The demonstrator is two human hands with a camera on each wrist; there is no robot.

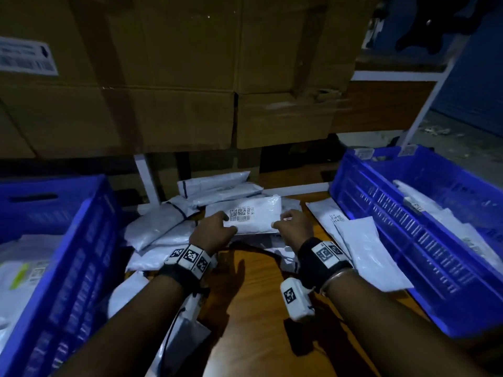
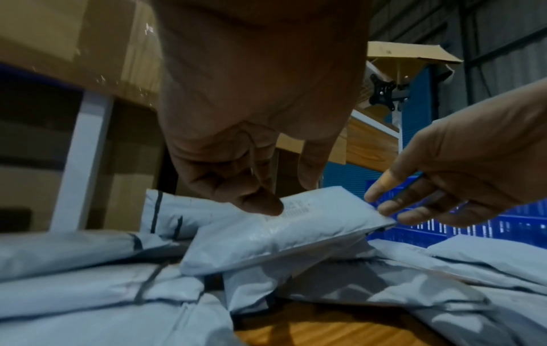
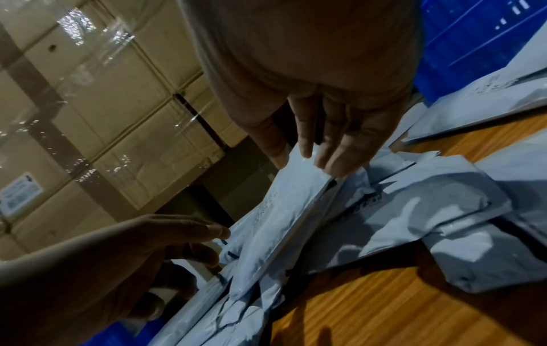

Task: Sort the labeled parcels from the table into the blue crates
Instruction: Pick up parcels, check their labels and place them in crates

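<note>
A white parcel (image 1: 255, 217) with a barcode label facing up is held by both hands just above the pile of white parcels (image 1: 155, 235) on the wooden table (image 1: 255, 300). My left hand (image 1: 227, 223) pinches its left edge beside the label. My right hand (image 1: 280, 223) pinches its right edge. In the left wrist view the parcel (image 2: 281, 236) tilts up off the pile, with my left hand (image 2: 266, 201) on the label. In the right wrist view my right hand (image 3: 311, 161) holds the parcel (image 3: 281, 210) by its corner. Blue crates stand at the left (image 1: 79, 268) and right (image 1: 394, 221), each holding parcels.
Large cardboard boxes (image 1: 177, 77) are stacked right behind the table. A white frame post (image 1: 147, 180) stands behind the pile. More parcels (image 1: 364, 246) lie against the right crate. Bare wood shows between my forearms.
</note>
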